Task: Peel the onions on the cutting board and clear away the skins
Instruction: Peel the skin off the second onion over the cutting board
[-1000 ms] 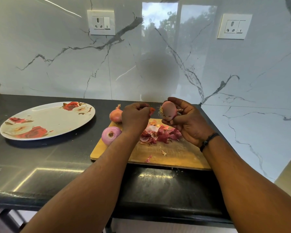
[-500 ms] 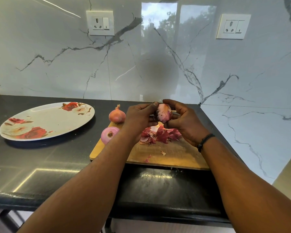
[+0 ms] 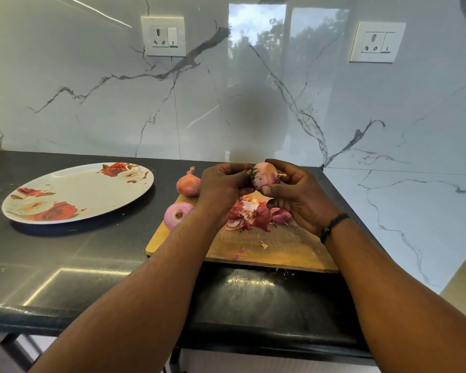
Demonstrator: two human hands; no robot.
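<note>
Above the wooden cutting board my right hand grips a partly peeled pink onion, thumb under it and fingers over its top. My left hand meets the onion's left end, its fingertips pinching at the skin there. A heap of red onion skins lies on the board below both hands, with a few scraps nearer the front. A peeled onion sits at the board's left edge. An unpeeled onion stands at the far left corner.
A large white plate with red roses lies on the black counter to the left of the board. The marble wall with two sockets rises right behind, and a marble side wall closes the right.
My left hand moved from the left back onto the onion. My right hand turned the onion and keeps holding it over the skins.
</note>
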